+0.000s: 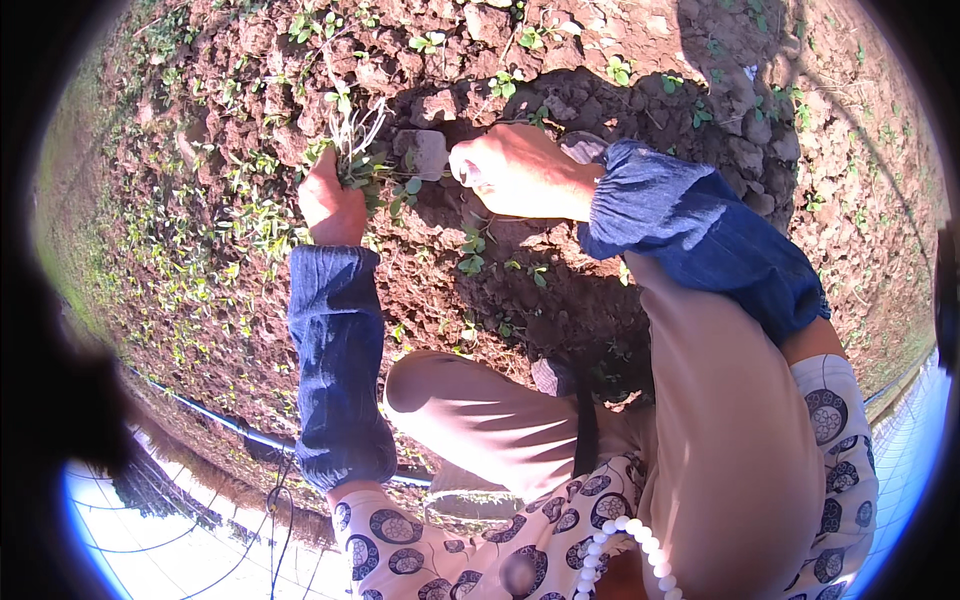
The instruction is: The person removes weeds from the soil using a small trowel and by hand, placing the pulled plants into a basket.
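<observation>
Left hand (330, 205) closed tight round a tuft of pale-stemmed green weeds (352, 140), fist low against the ground, stalks and whitish roots fanning up above the knuckles, presumably gripped near the base so the roots come with the stems. Right hand (515, 170) curled into a fist round the handle of a small flat-bladed grey metal hand tool (428, 150), blade pressed into the dirt just beside the tuft, angled as if to loosen the soil at the roots; handle itself hidden inside the fingers. Both forearms wrapped in dark blue denim sleeve covers (340, 360), cuffs gathered at the wrists, likely to keep dirt and sun off. Beneath the hands, cloddy reddish-brown soil (620, 60), broken and darker in the shaded hollow around the blade. Small broad-leaved green seedlings (470, 250) scattered near the wrists and thicker toward the left. Bent knees in tan trousers (480, 410) folded close below, a crouch bringing the hands down to ground level. Patterned white top with dark circles (840, 430) and a white bead bracelet or necklace (630, 545) at the lower edge. A thin dark irrigation hose (215, 415) along the plot's border.
</observation>
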Motion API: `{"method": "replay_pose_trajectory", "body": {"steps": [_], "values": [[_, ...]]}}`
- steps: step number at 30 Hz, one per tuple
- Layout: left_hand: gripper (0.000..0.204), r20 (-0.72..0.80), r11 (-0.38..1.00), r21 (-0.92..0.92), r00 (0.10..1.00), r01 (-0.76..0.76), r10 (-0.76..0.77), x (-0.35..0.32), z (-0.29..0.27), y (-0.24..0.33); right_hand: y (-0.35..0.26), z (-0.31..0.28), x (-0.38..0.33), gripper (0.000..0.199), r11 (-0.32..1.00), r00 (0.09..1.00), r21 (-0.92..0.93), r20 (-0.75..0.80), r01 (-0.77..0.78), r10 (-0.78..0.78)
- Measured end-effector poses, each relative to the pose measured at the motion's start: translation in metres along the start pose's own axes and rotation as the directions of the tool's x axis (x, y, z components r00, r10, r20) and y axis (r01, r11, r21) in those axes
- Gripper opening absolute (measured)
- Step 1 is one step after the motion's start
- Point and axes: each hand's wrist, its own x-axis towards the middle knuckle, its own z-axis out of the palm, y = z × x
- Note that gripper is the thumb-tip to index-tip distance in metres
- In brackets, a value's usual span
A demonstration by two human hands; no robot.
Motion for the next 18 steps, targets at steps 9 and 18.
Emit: {"method": "replay_pose_trajectory", "body": {"steps": [9, 18], "values": [[0.049, 0.253, 0.911, 0.404, 0.967, -0.079, -0.028, 0.037, 0.031, -0.014, -0.011, 0.008, 0.005, 0.004, 0.995, 0.998, 0.081, 0.043, -0.05, 0.047], [0.033, 0.011, 0.989, 0.106, 0.995, -0.104, 0.104, 0.015, 0.044, -0.045, -0.003, 0.028, 0.036, 0.006, 0.995, 0.997, -0.084, 0.067, 0.049, -0.044]]}}
